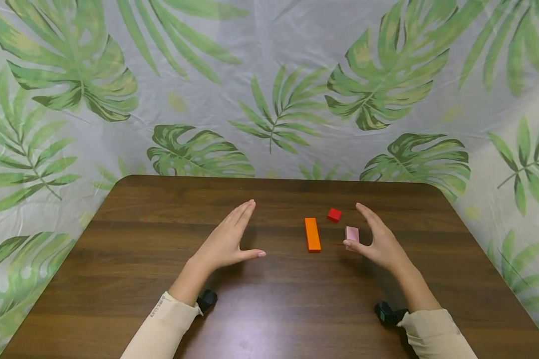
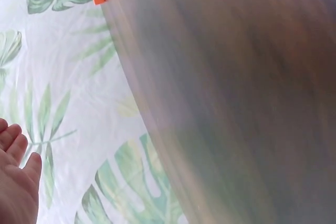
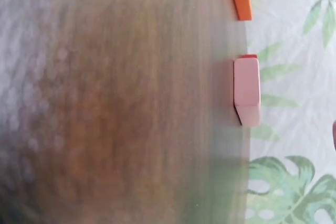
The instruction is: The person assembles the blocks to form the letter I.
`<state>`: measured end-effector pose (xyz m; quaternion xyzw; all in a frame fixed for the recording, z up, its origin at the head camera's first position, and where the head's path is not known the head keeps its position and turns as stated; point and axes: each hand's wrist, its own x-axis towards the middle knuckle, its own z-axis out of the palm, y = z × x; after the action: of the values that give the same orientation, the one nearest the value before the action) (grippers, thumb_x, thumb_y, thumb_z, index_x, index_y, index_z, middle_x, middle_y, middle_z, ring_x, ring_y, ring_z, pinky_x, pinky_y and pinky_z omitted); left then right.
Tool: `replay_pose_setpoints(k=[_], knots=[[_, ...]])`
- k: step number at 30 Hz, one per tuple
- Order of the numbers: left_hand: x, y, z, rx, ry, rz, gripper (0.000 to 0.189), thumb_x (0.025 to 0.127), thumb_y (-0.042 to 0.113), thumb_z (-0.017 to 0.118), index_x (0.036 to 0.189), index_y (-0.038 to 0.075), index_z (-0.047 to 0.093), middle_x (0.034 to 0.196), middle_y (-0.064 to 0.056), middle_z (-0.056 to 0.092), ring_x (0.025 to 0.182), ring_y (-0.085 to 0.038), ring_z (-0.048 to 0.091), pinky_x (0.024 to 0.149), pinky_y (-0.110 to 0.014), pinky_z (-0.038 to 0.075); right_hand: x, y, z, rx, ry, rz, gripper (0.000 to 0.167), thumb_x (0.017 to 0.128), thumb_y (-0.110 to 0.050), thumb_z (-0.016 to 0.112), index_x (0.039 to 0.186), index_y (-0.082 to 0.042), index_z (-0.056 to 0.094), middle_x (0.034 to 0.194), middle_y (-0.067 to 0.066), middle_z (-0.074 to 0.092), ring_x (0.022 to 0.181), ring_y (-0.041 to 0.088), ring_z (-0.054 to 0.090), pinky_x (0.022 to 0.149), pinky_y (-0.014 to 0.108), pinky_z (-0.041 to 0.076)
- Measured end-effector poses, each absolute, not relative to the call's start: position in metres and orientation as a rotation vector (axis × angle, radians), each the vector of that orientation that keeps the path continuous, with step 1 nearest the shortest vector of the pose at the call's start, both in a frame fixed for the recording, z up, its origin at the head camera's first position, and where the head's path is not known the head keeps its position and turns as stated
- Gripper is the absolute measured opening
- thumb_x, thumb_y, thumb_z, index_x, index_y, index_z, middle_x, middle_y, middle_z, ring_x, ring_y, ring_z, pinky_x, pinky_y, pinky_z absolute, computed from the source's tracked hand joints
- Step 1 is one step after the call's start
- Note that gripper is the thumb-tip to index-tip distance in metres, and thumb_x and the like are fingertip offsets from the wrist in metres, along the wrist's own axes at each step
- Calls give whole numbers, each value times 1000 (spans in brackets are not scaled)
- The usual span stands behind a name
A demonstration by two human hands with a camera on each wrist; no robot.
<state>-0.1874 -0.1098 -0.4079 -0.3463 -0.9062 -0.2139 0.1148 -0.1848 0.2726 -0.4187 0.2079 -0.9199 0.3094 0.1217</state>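
My left hand [image 1: 224, 242] is held over the left part of the table, fingers extended and thumb spread, holding nothing. Over the right side my right hand [image 1: 382, 244] has its thumb and fingers apart, also without anything in it. Its thumb overlaps the near edge of a pink block [image 1: 352, 233] in the head view; whether they touch I cannot tell. Between the hands lies a long orange block [image 1: 312, 235], closer to the right one. A small red block [image 1: 334, 215] sits behind the pink one, which mostly hides it in the right wrist view, where the pink block [image 3: 247, 82] appears large.
The blocks lie on a dark brown wooden table [image 1: 269, 309] with rounded far corners. Behind it hangs a pale cloth [image 1: 287, 45] printed with green leaves. Each wrist carries a black device, such as the left wrist camera [image 1: 207, 300].
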Motion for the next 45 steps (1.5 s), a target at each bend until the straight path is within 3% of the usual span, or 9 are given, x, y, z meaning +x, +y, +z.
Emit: replay_pose_setpoints(k=[7, 19, 30, 34, 39, 45], knots=[[-187, -95, -412, -967, -2697, -857, 107, 69, 67, 58, 145, 13, 7, 148, -5, 15, 133, -16, 14, 103, -39, 22, -183, 279, -425, 525, -2658, 996, 89, 68, -25, 79, 141, -17, 29, 138, 15, 33, 123, 38, 31, 91, 58, 29], [-188, -67, -418, -869, -2742, -1223, 107, 64, 62, 66, 145, 24, 9, 148, 0, 14, 132, -18, 16, 100, -44, 26, -182, 284, -438, 440, -2667, 1084, 83, 68, -22, 79, 137, -6, 35, 135, 20, 37, 120, 42, 34, 89, 60, 29], [-197, -51, -428, -878, -2746, -1403, 107, 63, 49, 75, 145, 23, 12, 147, -9, 16, 131, -22, 21, 100, -45, 27, -185, 289, -456, 372, -2668, 1252, 81, 70, -24, 78, 136, -4, 35, 134, 21, 38, 121, 41, 34, 93, 58, 27], [-201, -45, -433, -895, -2752, -1434, 104, 65, 41, 78, 145, 22, 14, 147, -8, 17, 131, -22, 22, 100, -45, 27, -186, 291, -460, 370, -2688, 1255, 80, 70, -25, 78, 135, -3, 36, 132, 22, 40, 120, 42, 35, 93, 57, 28], [-207, -35, -438, -897, -2791, -1470, 103, 64, 44, 77, 145, 22, 16, 147, -2, 18, 131, -19, 21, 101, -42, 26, -186, 293, -463, 379, -2694, 1261, 77, 71, -23, 77, 134, -1, 38, 130, 23, 42, 119, 42, 36, 93, 56, 28], [-212, -23, -441, -925, -2798, -1470, 102, 65, 41, 77, 144, 14, 18, 146, -3, 21, 131, -19, 22, 102, -40, 24, -188, 294, -467, 377, -2714, 1269, 74, 73, -22, 76, 133, -1, 39, 129, 22, 43, 118, 38, 38, 94, 51, 30]])
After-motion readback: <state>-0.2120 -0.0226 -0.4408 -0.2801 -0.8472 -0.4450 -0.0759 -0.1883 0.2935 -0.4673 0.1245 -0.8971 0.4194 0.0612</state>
